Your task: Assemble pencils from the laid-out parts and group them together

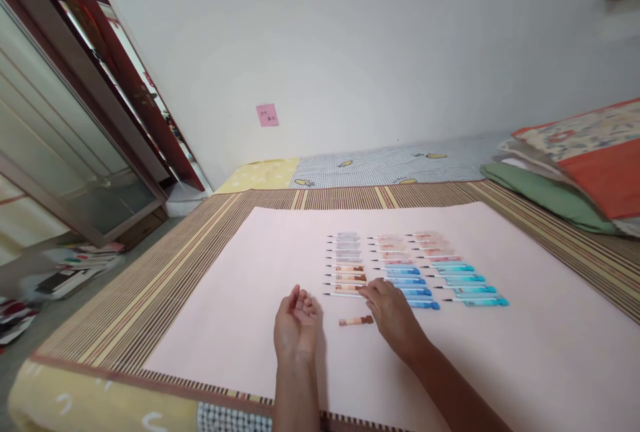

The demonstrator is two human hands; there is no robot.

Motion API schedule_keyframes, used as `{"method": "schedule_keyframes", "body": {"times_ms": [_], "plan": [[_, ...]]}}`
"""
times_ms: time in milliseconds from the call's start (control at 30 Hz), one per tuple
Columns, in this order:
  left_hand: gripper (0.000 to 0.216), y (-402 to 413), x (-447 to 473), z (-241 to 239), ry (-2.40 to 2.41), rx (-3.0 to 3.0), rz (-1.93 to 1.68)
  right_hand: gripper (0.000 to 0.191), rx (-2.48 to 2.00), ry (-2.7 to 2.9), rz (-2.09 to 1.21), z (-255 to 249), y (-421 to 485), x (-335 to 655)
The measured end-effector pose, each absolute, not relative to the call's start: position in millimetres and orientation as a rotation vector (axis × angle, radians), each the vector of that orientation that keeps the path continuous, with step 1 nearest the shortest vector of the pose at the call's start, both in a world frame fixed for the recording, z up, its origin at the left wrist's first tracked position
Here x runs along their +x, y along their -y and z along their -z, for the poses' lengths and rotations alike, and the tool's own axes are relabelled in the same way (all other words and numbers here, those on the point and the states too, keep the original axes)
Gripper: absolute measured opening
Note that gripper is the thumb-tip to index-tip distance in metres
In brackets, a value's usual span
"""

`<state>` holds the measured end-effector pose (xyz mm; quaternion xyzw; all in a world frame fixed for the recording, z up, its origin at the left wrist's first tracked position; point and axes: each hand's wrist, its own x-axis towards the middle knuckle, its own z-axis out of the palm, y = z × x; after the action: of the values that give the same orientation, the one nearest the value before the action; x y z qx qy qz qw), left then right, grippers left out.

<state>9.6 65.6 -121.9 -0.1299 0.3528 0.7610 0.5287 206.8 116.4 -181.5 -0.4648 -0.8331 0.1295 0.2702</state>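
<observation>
Three columns of thin white sticks with dark pointed tips, like pen refills, lie beside short coloured pieces on a pale pink sheet (225, 299). The left column has greyish pieces (347, 245) and brown-and-beige pieces (350, 278); pale pink and blue ones (407, 281) fill the middle, pink and turquoise ones (480, 290) the right. My right hand (387, 309) pinches the rear end of the nearest white pen refill (343, 295) in the left column. A single brown-and-beige piece (355, 321) lies below it. My left hand (296, 319) is palm up, fingers loosely curled, holding nothing.
Under the sheet is a striped mat (165, 272) on a bed with a yellow patterned cover (100, 399). Folded bedding (560, 199) is piled at the right. A pink note (267, 115) sticks to the wall behind. Books (70, 272) lie low at the left.
</observation>
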Motion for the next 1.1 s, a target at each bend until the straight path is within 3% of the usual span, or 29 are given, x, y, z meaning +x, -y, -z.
{"method": "schedule_keyframes", "body": {"times_ms": [433, 933, 1100], "plan": [[0.011, -65.5, 12.4, 130.2, -0.838, -0.251, -1.821, 0.018, -1.294, 2.211, -0.414, 177.9, -114.9, 206.8], [0.007, -66.0, 23.5, 130.8, -0.926, -0.118, -1.704, 0.011, -1.171, 1.814, -0.852, 150.4, -111.1, 212.9], [0.028, -63.5, 39.9, 126.4, -0.934, 0.196, -1.541, 0.019, -1.137, 1.667, -0.939, 128.6, -104.2, 211.2]]}}
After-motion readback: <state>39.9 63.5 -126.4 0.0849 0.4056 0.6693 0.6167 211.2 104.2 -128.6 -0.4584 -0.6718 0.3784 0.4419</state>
